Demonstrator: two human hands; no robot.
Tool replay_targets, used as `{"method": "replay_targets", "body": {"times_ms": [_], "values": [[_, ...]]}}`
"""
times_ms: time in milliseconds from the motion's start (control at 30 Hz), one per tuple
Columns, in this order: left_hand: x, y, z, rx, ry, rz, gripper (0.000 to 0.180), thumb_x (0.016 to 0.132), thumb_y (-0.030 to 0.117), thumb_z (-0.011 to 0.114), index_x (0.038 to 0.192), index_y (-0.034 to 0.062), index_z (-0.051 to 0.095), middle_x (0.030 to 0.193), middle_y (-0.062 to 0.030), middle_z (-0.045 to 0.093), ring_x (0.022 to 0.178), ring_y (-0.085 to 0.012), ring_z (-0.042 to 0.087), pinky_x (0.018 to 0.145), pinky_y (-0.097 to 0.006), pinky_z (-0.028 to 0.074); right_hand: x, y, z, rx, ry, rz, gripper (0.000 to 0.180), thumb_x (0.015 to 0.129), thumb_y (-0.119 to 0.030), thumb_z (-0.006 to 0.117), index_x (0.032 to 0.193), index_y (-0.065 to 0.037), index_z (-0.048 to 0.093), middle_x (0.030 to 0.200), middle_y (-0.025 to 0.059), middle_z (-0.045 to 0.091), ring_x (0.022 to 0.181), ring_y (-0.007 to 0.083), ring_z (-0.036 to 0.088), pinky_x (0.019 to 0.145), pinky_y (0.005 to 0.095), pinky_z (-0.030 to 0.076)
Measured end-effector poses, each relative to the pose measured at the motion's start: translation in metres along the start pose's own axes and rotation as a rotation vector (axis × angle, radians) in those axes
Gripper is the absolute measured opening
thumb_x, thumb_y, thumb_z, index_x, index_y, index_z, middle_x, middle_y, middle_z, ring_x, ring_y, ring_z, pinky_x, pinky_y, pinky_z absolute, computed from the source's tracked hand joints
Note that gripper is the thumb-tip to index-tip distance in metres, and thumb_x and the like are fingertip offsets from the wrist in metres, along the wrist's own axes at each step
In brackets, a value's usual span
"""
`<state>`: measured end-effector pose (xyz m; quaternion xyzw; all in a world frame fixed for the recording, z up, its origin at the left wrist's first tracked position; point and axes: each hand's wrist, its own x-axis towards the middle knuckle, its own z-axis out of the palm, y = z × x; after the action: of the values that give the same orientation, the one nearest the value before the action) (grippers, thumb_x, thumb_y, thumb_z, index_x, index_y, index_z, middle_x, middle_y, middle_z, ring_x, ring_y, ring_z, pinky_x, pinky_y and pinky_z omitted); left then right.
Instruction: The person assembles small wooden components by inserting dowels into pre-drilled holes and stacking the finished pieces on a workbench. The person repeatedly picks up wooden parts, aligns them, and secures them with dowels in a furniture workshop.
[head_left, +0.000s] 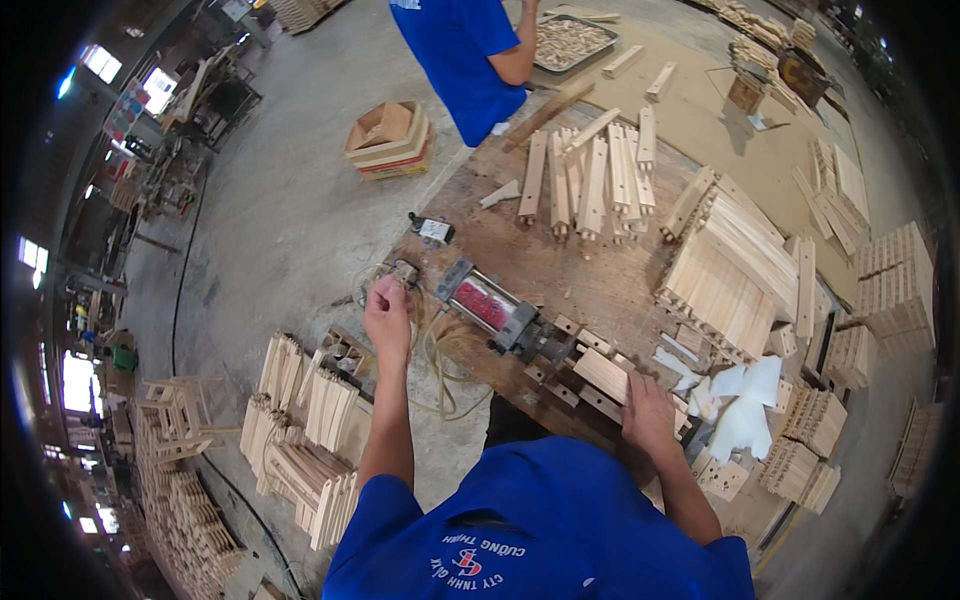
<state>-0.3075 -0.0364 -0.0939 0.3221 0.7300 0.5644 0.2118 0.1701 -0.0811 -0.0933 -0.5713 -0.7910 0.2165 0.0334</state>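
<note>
Hands well apart, as I view them remotely: left hand (388, 302) curled beside the metal fitting (405, 271), right hand (650, 411) against the wooden block (602, 376) in line with the cylinder (484, 302); whether either grips, I cannot tell. A stroke with misplaced fingers could, I judge, pinch them or skew the block.

The wooden workbench (590, 278) bears a metal-ended cylinder (485, 303) and pale slats (593, 190).
</note>
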Motion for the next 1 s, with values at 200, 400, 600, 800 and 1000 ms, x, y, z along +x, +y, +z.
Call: {"method": "replay_targets", "body": {"times_ms": [200,400,600,800,1000], "values": [[0.045,-0.035,-0.018,0.71,0.32,0.239,0.041,0.097,0.03,0.072,0.124,-0.0012,0.069,0.094,-0.0183,0.075,0.085,-0.0338,0.072,0.079,-0.046,0.057,-0.014,0.012,-0.009,0.087,-0.185,0.134,0.069,0.085,-0.012,0.072,0.148,-0.005,0.045,0.138,0.021,0.059,0.128,0.0441,0.057,0.109,0.0515,0.046],[0.066,-0.055,-0.013,0.911,0.137,0.094,0.042,0.1,0.04,0.066,0.111,0.0002,0.074,0.093,-0.0248,0.075,0.09,-0.0445,0.073,0.079,-0.054,0.055,-0.021,0.016,0.003,0.073,-0.085,0.101,0.077,0.082,-0.014,0.08,0.148,0.0,0.043,0.142,0.0242,0.056,0.133,0.0426,0.053,0.115,0.0524,0.04],[0.056,-0.064,0.009,1.069,0.199,0.302,0.039,0.103,0.037,0.065,0.09,0.0003,0.066,0.084,-0.027,0.071,0.078,-0.0495,0.069,0.069,-0.058,0.052,-0.025,-0.008,0.014,-0.072,0.156,0.085,0.102,0.07,-0.032,0.094,0.151,0.002,0.042,0.143,0.0217,0.052,0.138,0.0427,0.046,0.121,0.0587,0.031],[0.059,-0.06,0.001,1.091,0.087,0.336,0.038,0.102,0.035,0.065,0.088,-0.0002,0.065,0.078,-0.027,0.069,0.076,-0.05,0.068,0.067,-0.059,0.051,-0.022,-0.003,0.025,-0.092,0.176,0.116,0.1,0.07,-0.032,0.094,0.15,0.0,0.044,0.143,0.0202,0.052,0.139,0.0421,0.046,0.123,0.0591,0.028],[0.063,-0.065,-0.001,1.059,0.104,0.333,0.039,0.103,0.035,0.063,0.089,-0.0013,0.067,0.082,-0.0293,0.07,0.077,-0.0512,0.068,0.068,-0.058,0.052,-0.025,0.002,0.026,-0.067,0.184,0.114,0.097,0.07,-0.03,0.093,0.15,-0.002,0.045,0.143,0.0201,0.053,0.141,0.0416,0.045,0.124,0.0599,0.027]]}}
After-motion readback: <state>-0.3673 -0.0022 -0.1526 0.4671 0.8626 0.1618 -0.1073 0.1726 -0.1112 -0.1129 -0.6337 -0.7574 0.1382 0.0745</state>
